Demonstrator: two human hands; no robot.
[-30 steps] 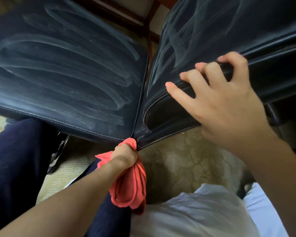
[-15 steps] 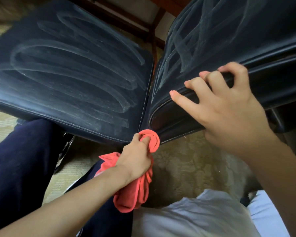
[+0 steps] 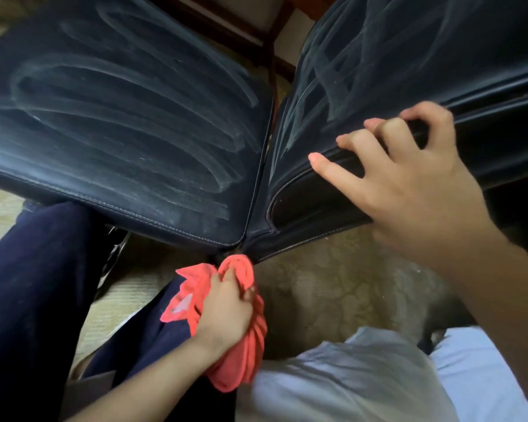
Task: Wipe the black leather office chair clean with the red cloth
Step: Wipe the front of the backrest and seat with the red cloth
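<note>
Our left hand (image 3: 226, 312) bunches the red cloth (image 3: 241, 339) below the black chair (image 3: 128, 123) at lower centre; our right hand (image 3: 409, 190) curls its grip round the cushion edge.

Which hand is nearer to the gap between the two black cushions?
Left. The left hand holds the red cloth just below the gap; the right hand grips a cushion edge.

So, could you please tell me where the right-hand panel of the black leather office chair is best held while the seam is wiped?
Grip its thick near edge, coming from the near side as the right hand does: fingers hooked over the top face, palm against the side wall. That padded, piped rim gives a ledge; the streaked face is broad and flat.
</note>
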